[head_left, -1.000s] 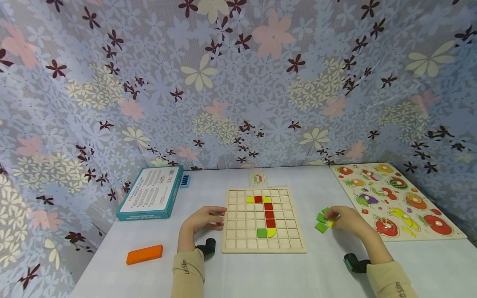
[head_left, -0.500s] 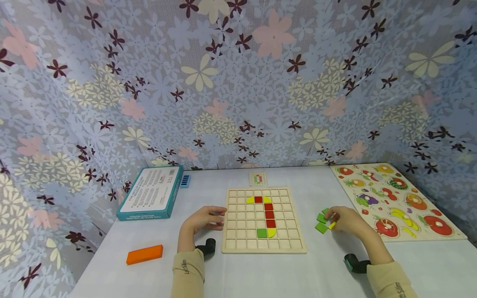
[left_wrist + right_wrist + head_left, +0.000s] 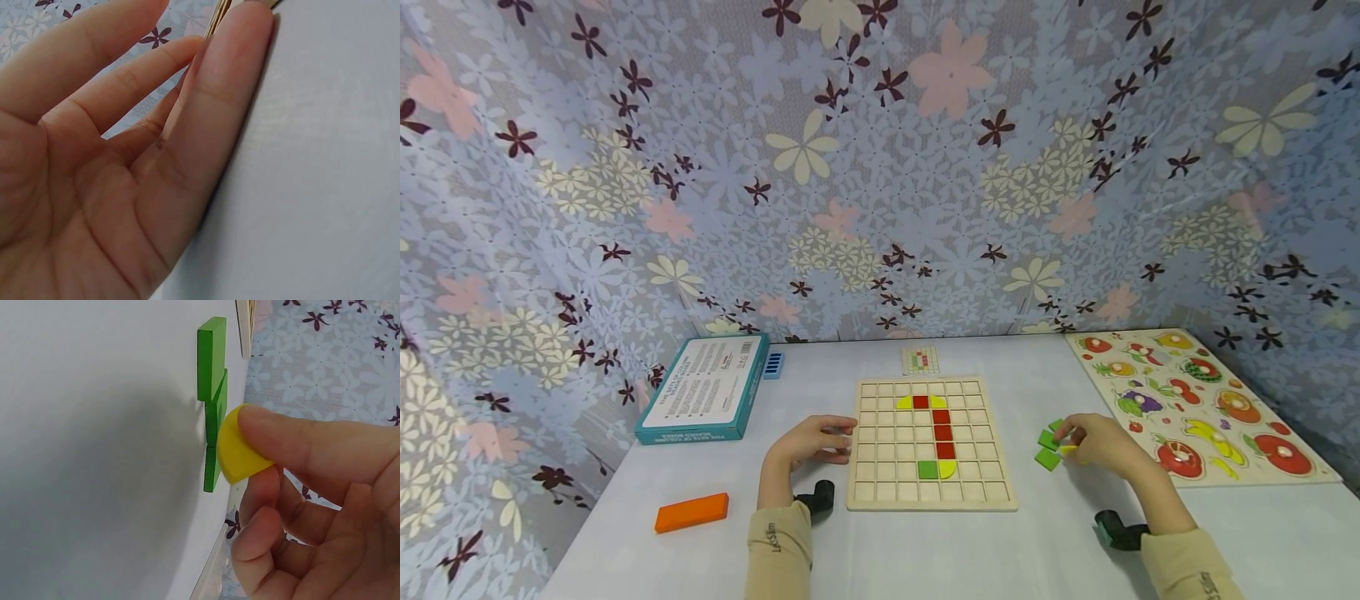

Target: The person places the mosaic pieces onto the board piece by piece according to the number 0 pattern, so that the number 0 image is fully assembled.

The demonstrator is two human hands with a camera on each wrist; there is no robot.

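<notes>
**Yellow piece pinched, right of the grid board**

I read the right hand (image 3: 1093, 440) as pinching 1 yellow piece (image 3: 237, 450) between thumb and fingertip, its other fingers curled below. It sits on the white table (image 3: 925, 550) to the right of the grid board (image 3: 931, 443). The piece touches the green tiles (image 3: 212, 400); I count 3 of them, close together, just left of the hand.

The left hand (image 3: 808, 442) rests against the board's left edge, fingers straight and relaxed, gripping nothing.

On the board: a red column with yellow pieces at its top, and 1 green and 1 yellow tile at its foot.

Left of the board: teal box (image 3: 703, 387), orange block (image 3: 691, 512). Behind it: small card (image 3: 920, 360). Far right of it: fruit puzzle (image 3: 1195, 404).
</notes>
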